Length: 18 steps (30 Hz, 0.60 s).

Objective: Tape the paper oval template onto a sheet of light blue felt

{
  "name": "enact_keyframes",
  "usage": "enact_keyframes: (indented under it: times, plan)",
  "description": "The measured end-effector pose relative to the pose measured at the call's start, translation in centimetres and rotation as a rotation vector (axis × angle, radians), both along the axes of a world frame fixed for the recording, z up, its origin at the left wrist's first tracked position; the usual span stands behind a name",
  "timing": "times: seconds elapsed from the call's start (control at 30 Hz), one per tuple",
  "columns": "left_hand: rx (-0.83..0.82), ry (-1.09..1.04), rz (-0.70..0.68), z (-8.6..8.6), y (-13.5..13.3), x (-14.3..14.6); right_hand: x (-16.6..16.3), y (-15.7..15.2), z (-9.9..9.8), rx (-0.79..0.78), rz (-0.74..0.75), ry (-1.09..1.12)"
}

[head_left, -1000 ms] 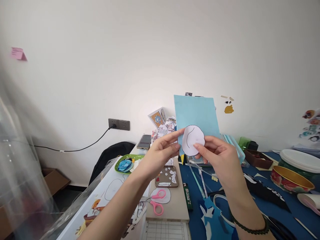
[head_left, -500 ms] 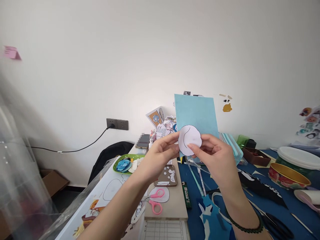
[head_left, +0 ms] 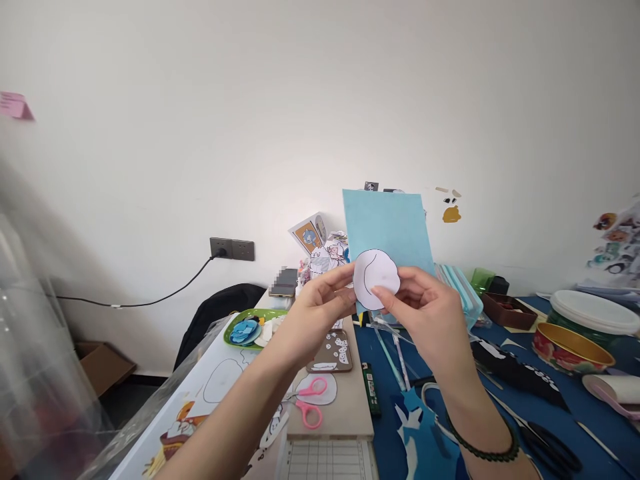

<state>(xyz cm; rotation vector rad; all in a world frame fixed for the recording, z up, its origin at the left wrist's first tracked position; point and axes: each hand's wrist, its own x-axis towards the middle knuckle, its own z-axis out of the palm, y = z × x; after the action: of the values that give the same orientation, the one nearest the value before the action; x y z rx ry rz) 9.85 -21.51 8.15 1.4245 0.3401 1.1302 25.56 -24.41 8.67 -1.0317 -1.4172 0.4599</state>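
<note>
A rounded white paper cutout (head_left: 385,272) with a curved black line lies against the lower part of a light blue sheet (head_left: 390,221). My right hand (head_left: 427,310) pinches both, with its thumb on the cutout's face and its fingers behind the sheet. On the opposite side, my left hand (head_left: 324,308) is closed at the cutout's left edge, fingers partly behind it. Both are held up above the table. Below, pink-handled scissors (head_left: 311,413) rest on another white cutout (head_left: 327,393), beside a brown tin lid (head_left: 333,357) with stickers.
A green tray (head_left: 230,337) with blue and white paper pieces stands at left. Blue scraps (head_left: 433,450), black scissors (head_left: 545,443), a gold-rimmed tin (head_left: 573,357) and a white-lidded tub (head_left: 593,312) are at right. Behind is a wall with a socket (head_left: 233,249).
The whole scene has shifted slightly left in view. Both hands keep nearly the same hold on the white cutout and blue sheet.
</note>
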Motion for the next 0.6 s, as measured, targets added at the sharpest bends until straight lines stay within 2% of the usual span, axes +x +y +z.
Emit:
enact_keyframes:
  times: [0.13, 0.3, 0.47, 0.6]
  plan:
    - [0.021, 0.037, 0.038, 0.0, 0.1, -0.2, 0.4, 0.1, 0.1, -0.01, 0.032, -0.01]
    - [0.053, 0.16, 0.202, 0.1, 0.5, -0.9, 2.6, 0.3, 0.8, -0.006, -0.033, -0.121]
    - [0.029, 0.149, 0.19, 0.1, 1.0, -0.9, 3.5, 0.3, 1.2, -0.058, -0.107, -0.298]
    - [0.024, 0.089, 0.156, 0.0, 1.1, -0.7, 2.7, 0.5, 1.2, -0.058, -0.084, -0.496]
